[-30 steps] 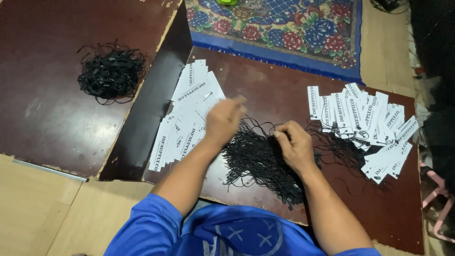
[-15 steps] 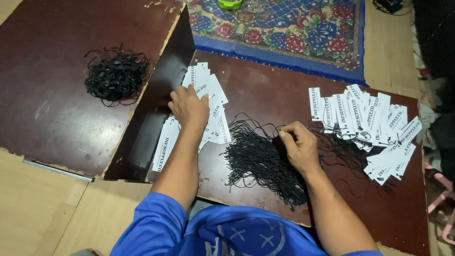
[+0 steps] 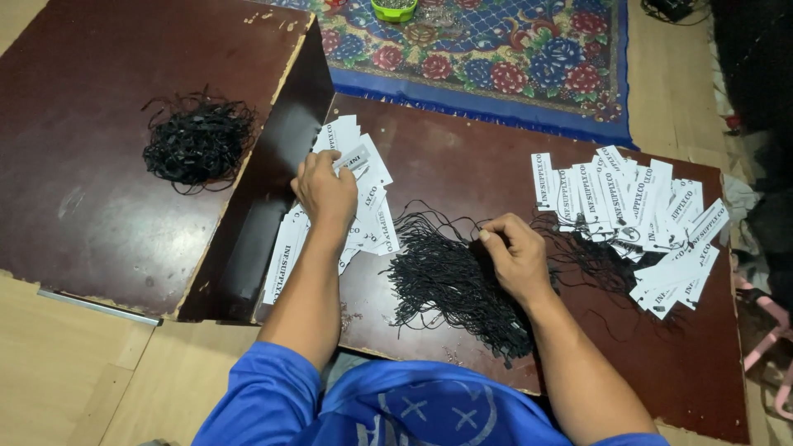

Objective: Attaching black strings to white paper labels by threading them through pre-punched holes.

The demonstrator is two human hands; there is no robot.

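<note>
My left hand (image 3: 324, 192) rests on the left spread of white paper tags (image 3: 363, 211) and pinches one tag at its upper end. My right hand (image 3: 514, 256) sits on the heap of loose black strings (image 3: 450, 285) in the middle of the dark brown board (image 3: 462, 165), its fingertips closed on a strand. A second fan of white tags with strings attached (image 3: 644, 215) lies to the right of my right hand.
A separate bundle of black strings (image 3: 198, 147) lies on a raised brown board (image 3: 99, 165) at the left. A patterned blue rug (image 3: 512, 58) with a small green container (image 3: 395, 8) is beyond the boards. Wooden floor surrounds everything.
My left hand has left the string heap and moved up and left onto the left tag pile, taking hold of a tag. My right hand stayed at the strings.
</note>
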